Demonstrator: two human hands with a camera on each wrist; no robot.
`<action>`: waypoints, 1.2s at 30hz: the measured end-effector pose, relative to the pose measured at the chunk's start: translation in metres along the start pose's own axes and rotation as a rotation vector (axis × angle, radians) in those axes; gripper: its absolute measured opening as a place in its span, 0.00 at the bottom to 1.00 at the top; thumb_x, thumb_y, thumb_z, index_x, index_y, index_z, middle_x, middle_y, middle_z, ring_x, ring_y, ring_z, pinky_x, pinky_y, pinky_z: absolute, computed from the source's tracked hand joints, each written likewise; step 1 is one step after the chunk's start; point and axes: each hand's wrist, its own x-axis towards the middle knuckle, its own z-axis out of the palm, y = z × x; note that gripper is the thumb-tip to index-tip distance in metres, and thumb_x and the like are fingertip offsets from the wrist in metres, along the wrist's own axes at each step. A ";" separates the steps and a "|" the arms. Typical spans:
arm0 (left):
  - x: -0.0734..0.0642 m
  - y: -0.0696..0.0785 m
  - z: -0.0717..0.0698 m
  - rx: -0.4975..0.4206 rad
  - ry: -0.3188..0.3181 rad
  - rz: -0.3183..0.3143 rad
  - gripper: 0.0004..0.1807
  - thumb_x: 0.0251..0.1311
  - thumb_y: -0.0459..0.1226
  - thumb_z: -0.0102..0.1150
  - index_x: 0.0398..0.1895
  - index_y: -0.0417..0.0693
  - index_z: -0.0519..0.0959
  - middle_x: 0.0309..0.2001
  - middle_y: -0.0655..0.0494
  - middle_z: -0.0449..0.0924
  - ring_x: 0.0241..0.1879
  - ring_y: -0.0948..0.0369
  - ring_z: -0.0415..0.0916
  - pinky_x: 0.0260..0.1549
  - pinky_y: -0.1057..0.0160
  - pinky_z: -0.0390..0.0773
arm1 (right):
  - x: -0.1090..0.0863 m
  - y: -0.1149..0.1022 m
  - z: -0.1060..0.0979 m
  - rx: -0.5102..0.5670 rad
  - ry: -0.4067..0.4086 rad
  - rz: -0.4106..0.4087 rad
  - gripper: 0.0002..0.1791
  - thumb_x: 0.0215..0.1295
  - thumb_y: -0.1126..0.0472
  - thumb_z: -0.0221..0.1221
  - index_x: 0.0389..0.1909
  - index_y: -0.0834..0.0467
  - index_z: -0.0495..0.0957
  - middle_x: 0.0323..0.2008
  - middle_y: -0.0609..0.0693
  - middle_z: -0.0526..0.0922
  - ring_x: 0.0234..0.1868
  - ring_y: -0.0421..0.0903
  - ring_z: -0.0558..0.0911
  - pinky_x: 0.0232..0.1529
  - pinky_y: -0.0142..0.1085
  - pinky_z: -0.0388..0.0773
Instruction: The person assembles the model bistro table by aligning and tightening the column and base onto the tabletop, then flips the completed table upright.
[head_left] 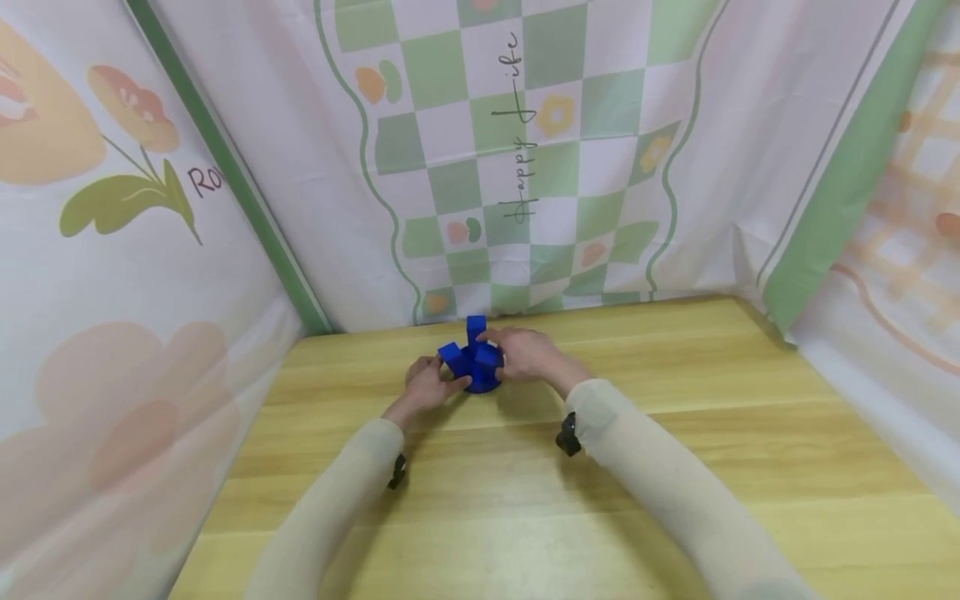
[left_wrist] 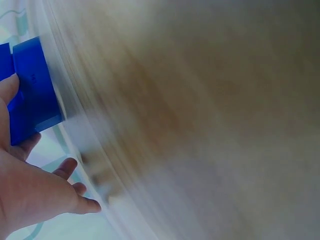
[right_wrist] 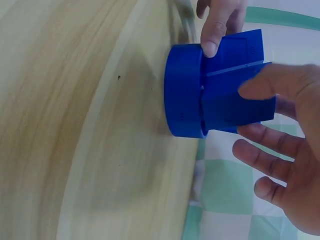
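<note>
A blue round base (head_left: 480,385) with upright blue blocks standing in it sits near the table's far edge; the right wrist view shows the low round wall of the base (right_wrist: 184,90). My left hand (head_left: 429,385) pinches the left blue block (head_left: 452,358), thumb in front and a finger behind. At the right, my right hand (head_left: 528,353) holds the right blue block (right_wrist: 235,100) between thumb and fingers, its other fingers loosely spread. A third blue block (head_left: 476,327) rises at the back, close to my right fingertips.
The wooden table (head_left: 480,517) runs toward me beneath both forearms. Behind its far edge hangs a checked cloth (head_left: 502,167), and a flowered cloth (head_left: 135,333) hangs along the left side. Dark wrist cameras show under both sleeves.
</note>
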 end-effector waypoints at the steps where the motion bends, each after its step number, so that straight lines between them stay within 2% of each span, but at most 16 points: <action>1: 0.000 0.000 0.000 -0.001 -0.002 -0.001 0.49 0.64 0.61 0.58 0.79 0.44 0.54 0.76 0.35 0.53 0.77 0.38 0.46 0.74 0.39 0.50 | 0.000 0.000 0.000 -0.010 0.003 -0.010 0.34 0.60 0.54 0.67 0.68 0.49 0.70 0.53 0.55 0.84 0.49 0.51 0.84 0.48 0.47 0.82; 5: 0.000 -0.002 0.002 -0.003 -0.001 0.008 0.50 0.63 0.62 0.58 0.78 0.43 0.55 0.75 0.35 0.55 0.76 0.38 0.48 0.74 0.39 0.51 | 0.000 -0.001 0.004 -0.050 0.036 -0.007 0.29 0.64 0.51 0.64 0.65 0.52 0.72 0.47 0.56 0.87 0.45 0.53 0.86 0.45 0.48 0.83; 7: 0.000 -0.003 0.003 -0.004 0.002 0.013 0.50 0.62 0.62 0.58 0.78 0.43 0.55 0.74 0.34 0.56 0.75 0.38 0.50 0.73 0.38 0.53 | 0.001 0.000 0.006 -0.047 0.046 0.006 0.30 0.64 0.49 0.65 0.66 0.51 0.72 0.43 0.54 0.87 0.41 0.51 0.86 0.42 0.46 0.83; 13: -0.001 -0.004 0.002 0.001 0.007 0.027 0.50 0.62 0.63 0.58 0.77 0.41 0.56 0.73 0.34 0.57 0.74 0.37 0.51 0.73 0.38 0.53 | 0.003 -0.001 0.008 -0.004 0.044 0.029 0.29 0.66 0.50 0.63 0.67 0.52 0.72 0.43 0.52 0.85 0.41 0.47 0.84 0.41 0.44 0.82; 17: -0.001 -0.004 0.003 0.003 0.005 0.031 0.50 0.62 0.63 0.58 0.78 0.41 0.56 0.74 0.34 0.57 0.74 0.37 0.51 0.73 0.38 0.53 | 0.003 -0.001 0.008 0.001 0.058 0.090 0.27 0.65 0.46 0.63 0.60 0.56 0.75 0.47 0.53 0.86 0.46 0.51 0.85 0.46 0.47 0.82; 20: 0.000 -0.005 0.003 0.007 0.009 0.032 0.50 0.62 0.63 0.58 0.78 0.42 0.56 0.73 0.34 0.58 0.74 0.37 0.51 0.73 0.38 0.53 | 0.004 -0.002 0.008 0.033 0.066 0.116 0.30 0.65 0.44 0.64 0.61 0.59 0.75 0.52 0.55 0.85 0.51 0.54 0.84 0.52 0.49 0.81; 24: 0.001 -0.005 0.003 0.019 0.010 0.034 0.50 0.63 0.63 0.57 0.78 0.42 0.56 0.73 0.34 0.58 0.74 0.38 0.51 0.73 0.38 0.53 | 0.006 -0.002 0.008 0.077 0.088 0.068 0.35 0.65 0.49 0.64 0.69 0.62 0.69 0.53 0.58 0.84 0.52 0.54 0.84 0.54 0.48 0.81; 27: 0.001 -0.004 0.003 0.023 0.007 0.033 0.50 0.63 0.63 0.57 0.78 0.41 0.56 0.74 0.34 0.58 0.75 0.38 0.51 0.73 0.39 0.52 | 0.006 -0.001 0.010 0.078 0.109 0.035 0.37 0.65 0.51 0.64 0.71 0.61 0.66 0.58 0.60 0.82 0.55 0.56 0.83 0.57 0.49 0.80; 31: 0.002 -0.004 0.003 0.033 -0.005 0.028 0.51 0.63 0.65 0.55 0.78 0.42 0.54 0.74 0.35 0.57 0.75 0.38 0.50 0.74 0.39 0.52 | 0.007 0.000 0.012 0.070 0.100 0.038 0.36 0.68 0.48 0.62 0.73 0.56 0.65 0.66 0.62 0.75 0.61 0.59 0.80 0.62 0.51 0.77; 36: 0.004 -0.005 0.001 0.030 -0.005 0.035 0.52 0.63 0.65 0.55 0.79 0.42 0.53 0.75 0.34 0.55 0.76 0.38 0.49 0.74 0.38 0.51 | 0.008 0.001 0.013 0.043 0.095 0.044 0.34 0.68 0.49 0.61 0.72 0.56 0.66 0.63 0.63 0.77 0.60 0.59 0.81 0.60 0.52 0.78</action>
